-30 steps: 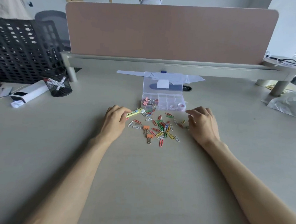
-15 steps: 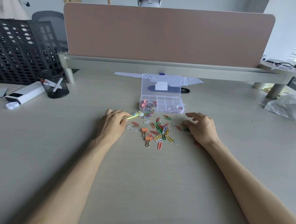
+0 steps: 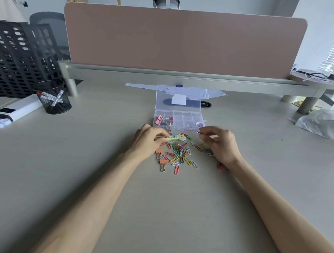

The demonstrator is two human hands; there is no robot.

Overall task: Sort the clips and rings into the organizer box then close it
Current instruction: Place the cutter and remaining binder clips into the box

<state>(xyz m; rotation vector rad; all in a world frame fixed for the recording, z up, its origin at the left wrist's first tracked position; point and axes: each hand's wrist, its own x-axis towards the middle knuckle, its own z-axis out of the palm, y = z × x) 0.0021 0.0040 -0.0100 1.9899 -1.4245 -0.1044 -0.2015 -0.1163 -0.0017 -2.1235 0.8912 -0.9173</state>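
A clear organizer box (image 3: 179,120) stands open on the desk, its lid (image 3: 178,98) raised behind it. Pink binder clips (image 3: 160,119) fill its left compartment and pale rings (image 3: 199,125) lie in its right one. In front of it lies a pile of coloured paper clips (image 3: 180,153) with two orange binder clips (image 3: 161,159) at its left. My left hand (image 3: 147,139) grips a yellow pen-like tool (image 3: 171,137) over the pile. My right hand (image 3: 220,144) is lifted just right of the pile, pinching a small silvery clip (image 3: 198,132) near the box's front right corner.
A black mesh pen cup (image 3: 53,98) and a white device (image 3: 16,110) sit at the far left. A pink divider panel (image 3: 184,41) runs across the back. Crumpled clear plastic (image 3: 319,122) lies at the far right. A red clip (image 3: 220,166) lies under my right wrist.
My right hand has lifted off the table with a small clip pinched and moved toward the box's right corner. My left hand has shifted slightly right with the yellow tool.
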